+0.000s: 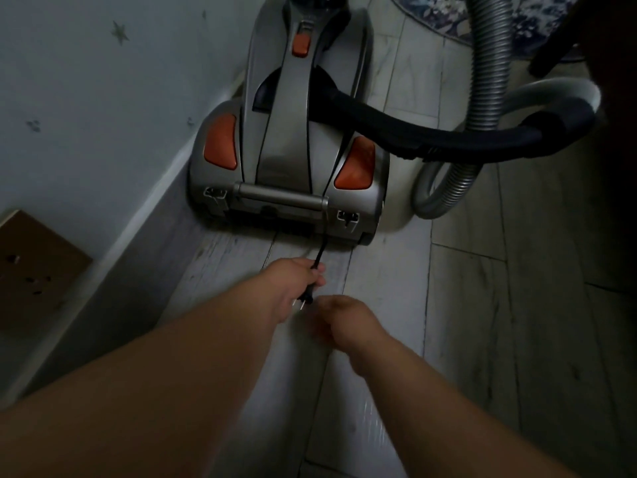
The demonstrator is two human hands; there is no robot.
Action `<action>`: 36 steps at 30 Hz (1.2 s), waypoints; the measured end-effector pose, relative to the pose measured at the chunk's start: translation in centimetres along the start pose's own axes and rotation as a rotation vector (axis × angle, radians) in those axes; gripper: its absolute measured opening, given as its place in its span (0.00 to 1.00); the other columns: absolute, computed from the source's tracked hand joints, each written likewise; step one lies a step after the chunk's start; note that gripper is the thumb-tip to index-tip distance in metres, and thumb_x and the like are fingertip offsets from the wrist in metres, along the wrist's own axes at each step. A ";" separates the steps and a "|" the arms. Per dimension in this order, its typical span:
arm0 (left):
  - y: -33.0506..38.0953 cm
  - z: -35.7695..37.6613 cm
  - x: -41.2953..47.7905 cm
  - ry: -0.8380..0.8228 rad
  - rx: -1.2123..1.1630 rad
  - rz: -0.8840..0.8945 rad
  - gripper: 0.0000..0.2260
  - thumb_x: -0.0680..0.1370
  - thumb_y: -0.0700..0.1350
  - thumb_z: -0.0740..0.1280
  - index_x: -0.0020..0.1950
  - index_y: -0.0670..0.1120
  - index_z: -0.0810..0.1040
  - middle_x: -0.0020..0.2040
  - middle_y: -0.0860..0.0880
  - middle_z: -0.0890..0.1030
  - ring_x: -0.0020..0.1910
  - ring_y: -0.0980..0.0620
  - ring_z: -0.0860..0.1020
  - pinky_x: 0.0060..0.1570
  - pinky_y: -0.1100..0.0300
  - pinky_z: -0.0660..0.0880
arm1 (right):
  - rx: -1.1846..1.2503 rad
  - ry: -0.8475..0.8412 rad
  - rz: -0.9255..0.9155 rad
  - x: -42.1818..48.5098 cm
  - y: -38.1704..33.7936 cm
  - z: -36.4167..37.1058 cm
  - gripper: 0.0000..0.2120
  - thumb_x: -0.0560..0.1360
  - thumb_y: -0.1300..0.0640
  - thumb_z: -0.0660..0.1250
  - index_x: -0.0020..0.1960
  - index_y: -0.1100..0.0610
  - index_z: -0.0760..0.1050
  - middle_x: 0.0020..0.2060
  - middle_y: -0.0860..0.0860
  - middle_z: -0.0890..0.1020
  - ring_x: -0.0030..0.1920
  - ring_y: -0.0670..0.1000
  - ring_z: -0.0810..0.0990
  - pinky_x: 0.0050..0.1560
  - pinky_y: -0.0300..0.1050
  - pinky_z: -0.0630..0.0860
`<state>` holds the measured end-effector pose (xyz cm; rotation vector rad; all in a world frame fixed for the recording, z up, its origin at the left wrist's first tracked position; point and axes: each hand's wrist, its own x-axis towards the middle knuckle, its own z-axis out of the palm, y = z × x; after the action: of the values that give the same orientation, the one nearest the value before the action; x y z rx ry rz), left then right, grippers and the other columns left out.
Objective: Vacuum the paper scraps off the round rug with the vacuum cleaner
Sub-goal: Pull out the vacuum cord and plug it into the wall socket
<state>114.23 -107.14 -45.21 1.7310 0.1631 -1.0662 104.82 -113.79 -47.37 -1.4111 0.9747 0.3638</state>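
Note:
A grey canister vacuum cleaner (286, 146) with orange buttons stands on the floor against the left wall. Its black power cord (320, 251) runs out of the rear. My left hand (294, 288) grips the plug (307, 298) at the cord's end, just behind the vacuum. My right hand (348, 320) hovers right beside the plug with its fingers curled downward; it is blurred and holds nothing I can see. The grey ribbed hose (489, 63) and the black curved handle (448, 138) lie to the right of the vacuum. An edge of the patterned round rug (444, 15) shows at the top.
A brown wall socket plate (32, 270) sits low on the left wall above the white skirting board (138, 215). Pale floor tiles (482, 305) stretch to the right. A dark furniture leg (565, 46) stands at the top right near the rug.

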 end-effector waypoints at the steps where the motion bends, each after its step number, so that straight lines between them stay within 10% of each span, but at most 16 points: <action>1: 0.2 -0.4 -0.4 -0.019 0.020 0.029 0.12 0.81 0.33 0.57 0.61 0.36 0.75 0.40 0.45 0.77 0.38 0.55 0.74 0.39 0.69 0.72 | -0.070 0.020 -0.026 0.2 -0.8 -0.7 0.11 0.81 0.62 0.61 0.44 0.51 0.78 0.44 0.52 0.81 0.43 0.50 0.77 0.53 0.50 0.76; 3: 0.1 -1.3 -1.7 -0.078 0.079 0.081 0.11 0.81 0.33 0.57 0.60 0.39 0.76 0.39 0.48 0.77 0.38 0.57 0.74 0.28 0.75 0.69 | 0.020 0.011 -0.035 1.0 -2.5 -1.4 0.09 0.81 0.61 0.60 0.46 0.54 0.78 0.43 0.52 0.78 0.42 0.50 0.74 0.49 0.49 0.74; 7: -2.1 -4.6 -3.7 -0.261 0.147 0.162 0.10 0.80 0.35 0.59 0.55 0.45 0.77 0.41 0.51 0.79 0.43 0.57 0.76 0.38 0.71 0.69 | 0.424 -0.115 0.108 2.4 -6.4 -0.8 0.14 0.83 0.62 0.53 0.61 0.67 0.75 0.37 0.55 0.83 0.32 0.53 0.81 0.34 0.40 0.76; 10: -3.9 -7.3 -4.8 -0.330 0.242 0.127 0.10 0.80 0.39 0.61 0.56 0.51 0.78 0.45 0.54 0.82 0.42 0.61 0.78 0.44 0.66 0.70 | 0.508 -0.173 0.174 3.3 -7.6 -0.8 0.11 0.85 0.60 0.53 0.61 0.62 0.71 0.38 0.53 0.85 0.41 0.53 0.82 0.60 0.50 0.75; 16: -5.2 -7.7 -5.3 -0.131 0.460 0.103 0.17 0.79 0.33 0.59 0.63 0.48 0.77 0.52 0.50 0.80 0.44 0.56 0.76 0.36 0.72 0.72 | 0.544 -0.129 0.170 3.8 -6.7 0.9 0.07 0.85 0.58 0.55 0.58 0.54 0.72 0.33 0.48 0.85 0.44 0.48 0.80 0.42 0.45 0.71; 19: -3.2 -6.3 -4.4 0.023 0.268 0.086 0.17 0.80 0.35 0.58 0.67 0.47 0.74 0.59 0.52 0.76 0.50 0.57 0.74 0.43 0.67 0.69 | 0.497 -0.100 0.114 3.2 -5.8 0.8 0.07 0.85 0.58 0.57 0.51 0.55 0.73 0.34 0.49 0.85 0.40 0.48 0.78 0.39 0.41 0.70; 23: 0.5 -4.1 -2.6 0.065 0.044 0.049 0.07 0.79 0.38 0.63 0.43 0.47 0.75 0.44 0.51 0.77 0.41 0.54 0.75 0.32 0.69 0.71 | 0.345 -0.020 0.033 1.3 -4.4 1.1 0.12 0.85 0.57 0.57 0.45 0.55 0.73 0.36 0.50 0.78 0.31 0.45 0.72 0.24 0.35 0.66; 32: 2.4 0.8 0.6 -0.012 0.106 -0.104 0.14 0.82 0.41 0.57 0.37 0.43 0.70 0.33 0.46 0.72 0.28 0.51 0.67 0.16 0.65 0.62 | 0.175 -0.048 -0.129 0.2 -2.7 -0.3 0.10 0.83 0.61 0.60 0.58 0.64 0.78 0.37 0.54 0.79 0.35 0.44 0.77 0.32 0.27 0.70; 36: 2.0 0.9 1.0 0.036 0.007 -0.117 0.11 0.82 0.36 0.56 0.42 0.41 0.73 0.36 0.48 0.73 0.33 0.56 0.71 0.24 0.68 0.70 | -0.032 0.056 -0.102 -0.1 -2.5 -1.4 0.11 0.83 0.56 0.63 0.62 0.59 0.77 0.53 0.53 0.79 0.52 0.50 0.77 0.45 0.38 0.72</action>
<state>115.41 -109.12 -44.57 1.7657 0.2866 -1.1217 106.07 -115.54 -45.44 -1.5010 0.9416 0.2668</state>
